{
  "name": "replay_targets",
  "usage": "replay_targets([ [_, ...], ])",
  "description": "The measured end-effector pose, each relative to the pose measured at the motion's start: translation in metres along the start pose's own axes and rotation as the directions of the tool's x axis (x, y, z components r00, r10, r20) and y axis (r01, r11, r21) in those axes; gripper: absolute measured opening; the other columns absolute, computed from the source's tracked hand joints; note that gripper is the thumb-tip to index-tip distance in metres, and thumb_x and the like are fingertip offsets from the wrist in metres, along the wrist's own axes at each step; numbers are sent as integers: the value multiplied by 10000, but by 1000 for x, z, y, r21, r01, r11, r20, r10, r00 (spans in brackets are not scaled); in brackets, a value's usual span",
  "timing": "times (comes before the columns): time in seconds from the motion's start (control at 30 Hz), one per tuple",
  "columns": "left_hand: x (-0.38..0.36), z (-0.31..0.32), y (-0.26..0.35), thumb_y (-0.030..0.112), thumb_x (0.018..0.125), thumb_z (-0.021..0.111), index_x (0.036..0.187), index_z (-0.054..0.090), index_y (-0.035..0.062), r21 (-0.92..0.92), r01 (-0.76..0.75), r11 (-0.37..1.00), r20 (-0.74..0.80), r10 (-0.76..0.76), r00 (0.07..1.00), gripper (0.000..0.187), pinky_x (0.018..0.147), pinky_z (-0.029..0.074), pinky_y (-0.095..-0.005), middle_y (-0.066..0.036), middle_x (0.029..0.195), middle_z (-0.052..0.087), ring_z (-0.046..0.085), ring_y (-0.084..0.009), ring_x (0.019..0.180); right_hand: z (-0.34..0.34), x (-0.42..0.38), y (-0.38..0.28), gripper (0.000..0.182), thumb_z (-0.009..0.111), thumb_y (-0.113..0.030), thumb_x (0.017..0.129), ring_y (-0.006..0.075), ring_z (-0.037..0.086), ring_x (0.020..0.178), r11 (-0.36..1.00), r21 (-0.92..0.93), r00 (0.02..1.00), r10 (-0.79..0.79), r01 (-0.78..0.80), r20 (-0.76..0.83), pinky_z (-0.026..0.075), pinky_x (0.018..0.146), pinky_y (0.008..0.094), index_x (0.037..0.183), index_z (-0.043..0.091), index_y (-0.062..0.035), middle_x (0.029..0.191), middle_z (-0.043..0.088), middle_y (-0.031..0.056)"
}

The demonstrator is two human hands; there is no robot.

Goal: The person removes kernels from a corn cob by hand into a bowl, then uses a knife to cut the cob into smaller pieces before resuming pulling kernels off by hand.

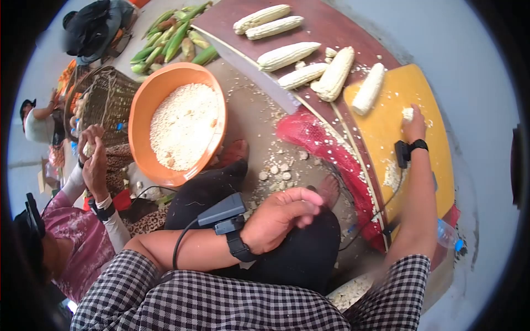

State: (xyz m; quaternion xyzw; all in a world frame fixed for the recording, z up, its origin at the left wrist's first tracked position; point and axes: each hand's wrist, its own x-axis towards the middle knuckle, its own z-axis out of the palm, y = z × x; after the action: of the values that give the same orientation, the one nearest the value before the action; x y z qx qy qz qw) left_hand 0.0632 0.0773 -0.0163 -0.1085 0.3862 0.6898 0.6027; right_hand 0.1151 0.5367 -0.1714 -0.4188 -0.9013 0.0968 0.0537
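Note:
My left hand (280,219) is closed above my dark-trousered knee, its fingers curled in; whatever they may hold is hidden. Over the yellow board (433,160), my right hand (415,128) is closed on a small piece of white corn (408,114). A husked white corn cob (368,90) lies on the board's upper left edge, close to that hand. Loose kernels (392,175) are scattered on the board below the wrist. More husked cobs (335,74) rest on the dark red tabletop (359,33).
An orange basin (216,129) of kernels stands on the floor to the left. Behind it are a wicker basket (105,96) and unhusked corn (175,41). A co-worker (77,231) sits at left. Red mesh (314,135) hangs at the table edge, near a plastic bottle (448,236).

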Motion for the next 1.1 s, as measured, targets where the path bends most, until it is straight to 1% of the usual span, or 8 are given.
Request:
replay_targets([
  [0.07,1,-4,0,69,890,565,998,613,1,-1,-3,1000,-19,3,1000,136,708,439,-216,-44,896,605,544,-96,771,-9,-2,-3,570,698,-124,759,357,528,1110,998,-60,1000,2,-2,7,418,957,423,1270,447,-104,1212,553,174],
  [0.2,2,-8,-3,72,889,559,990,615,10,3,-16,1000,-7,16,1000,131,698,441,-214,-40,889,605,545,-93,758,-26,-26,-2,447,692,-130,803,284,614,947,949,314,997,25,1,-78,487,805,354,1182,467,-56,1049,627,135],
  [0.33,1,-4,-1,71,866,569,979,619,25,87,-53,995,18,52,998,132,673,449,-213,-38,885,613,551,-87,725,-79,-114,-23,460,647,-73,841,130,584,901,336,917,974,17,-216,224,487,742,261,1243,429,-19,1024,599,64],
  [0.47,-7,6,-5,74,831,629,1105,579,20,289,-249,924,198,196,960,283,764,451,-224,-31,968,598,549,-86,821,-163,-253,-106,519,603,-76,864,324,529,1160,-173,932,919,-300,-317,257,481,877,350,1322,368,-15,1212,533,160],
  [0.7,-34,20,-17,248,710,753,1334,453,65,408,-828,386,764,352,541,717,923,390,-316,-85,1239,467,471,-175,1108,-206,-383,-181,469,585,-163,901,322,543,1133,-394,829,913,-263,-397,313,499,861,375,1304,400,-10,1219,528,163],
  [0.77,-41,19,-20,285,699,762,1338,445,62,290,-914,282,810,436,392,748,914,392,-317,-89,1236,470,475,-186,1114,-204,-391,-199,441,566,-174,914,314,550,1119,-481,792,925,-238,-376,295,501,862,380,1294,415,-8,1225,524,160],
  [0.93,-64,4,-7,144,688,790,1297,481,54,288,-930,226,751,550,366,689,997,386,-356,-99,1200,524,481,-217,1164,-206,-398,-258,418,522,-110,921,271,541,1107,-456,812,926,-266,-364,266,468,930,390,1303,400,5,1227,511,138],
  [1.1,-69,-20,24,153,707,786,1273,500,60,289,-957,-38,732,653,195,641,969,410,-353,-93,1196,542,509,-214,1133,-199,-379,-295,429,530,-147,930,229,544,1095,-251,959,938,-344,-129,36,465,937,378,1303,380,0,1197,514,129],
])
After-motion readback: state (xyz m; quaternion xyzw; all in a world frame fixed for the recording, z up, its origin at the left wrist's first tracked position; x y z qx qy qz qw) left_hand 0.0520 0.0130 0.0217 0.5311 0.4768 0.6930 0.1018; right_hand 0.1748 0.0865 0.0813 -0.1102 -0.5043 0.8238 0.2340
